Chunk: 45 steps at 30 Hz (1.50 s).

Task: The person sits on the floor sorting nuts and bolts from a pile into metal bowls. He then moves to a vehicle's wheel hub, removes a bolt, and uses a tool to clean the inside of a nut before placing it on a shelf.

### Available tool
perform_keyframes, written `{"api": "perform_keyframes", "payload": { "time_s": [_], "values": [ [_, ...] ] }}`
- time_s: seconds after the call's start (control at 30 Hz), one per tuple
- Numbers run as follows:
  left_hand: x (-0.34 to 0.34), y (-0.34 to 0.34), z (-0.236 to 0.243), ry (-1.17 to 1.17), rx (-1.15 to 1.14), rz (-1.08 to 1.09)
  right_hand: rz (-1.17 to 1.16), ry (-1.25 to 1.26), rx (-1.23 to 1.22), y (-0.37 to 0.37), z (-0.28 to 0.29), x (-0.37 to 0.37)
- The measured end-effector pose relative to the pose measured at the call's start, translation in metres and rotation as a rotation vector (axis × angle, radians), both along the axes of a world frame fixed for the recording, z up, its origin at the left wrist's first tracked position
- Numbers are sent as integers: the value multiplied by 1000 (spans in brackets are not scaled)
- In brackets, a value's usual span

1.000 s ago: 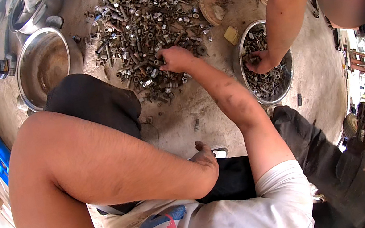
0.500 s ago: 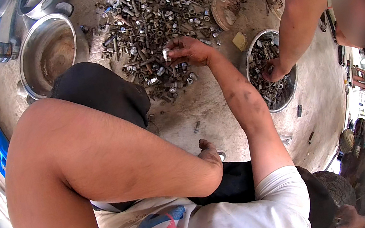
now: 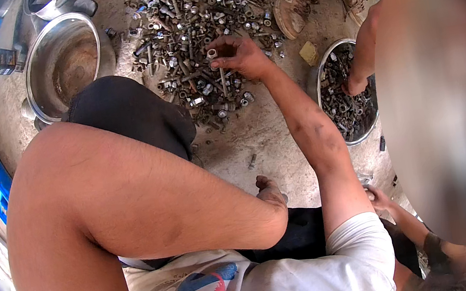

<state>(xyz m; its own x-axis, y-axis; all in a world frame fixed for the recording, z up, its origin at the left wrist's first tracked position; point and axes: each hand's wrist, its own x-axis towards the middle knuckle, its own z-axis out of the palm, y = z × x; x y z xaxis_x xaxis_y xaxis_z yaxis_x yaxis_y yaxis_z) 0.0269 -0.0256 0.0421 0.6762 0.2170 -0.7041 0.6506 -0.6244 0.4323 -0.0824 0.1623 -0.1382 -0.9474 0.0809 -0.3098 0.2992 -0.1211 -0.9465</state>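
bolt pile (image 3: 196, 26) on the floor (image 3: 225, 153), basin (image 3: 72, 64) left, bucket (image 3: 319, 92) right

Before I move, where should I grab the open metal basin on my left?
I'd probably pinch the basin by its far right rim, reaching from above with your left hand: the mouth faces up and that narrow lip is exposed, whereas your dark-clad knee hides part of the near edge.

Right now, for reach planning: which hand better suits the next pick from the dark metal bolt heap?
Right hand, probably: at the heap, though pinching a silvery metal piece; left hand is farther back.
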Motion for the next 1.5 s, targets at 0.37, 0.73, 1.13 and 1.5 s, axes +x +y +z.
{"api": "perform_keyframes", "payload": {
  "time_s": [0.37, 0.73, 1.13, 1.5],
  "values": [
    [18, -3, -21, 49, -65, -53, 88, 223, 670, -15, 15, -9],
    [-10, -4, -4, -108, 212, 166, 246, -189, 1015, -31, -14, -8],
    [-5, 13, 0, -55, 84, 142, 17, -235, 1062, -60, -42, -13],
    [-5, 37, 1, 38, 77, 183, -26, -205, 963, -76, -43, -7]
  ]
}}
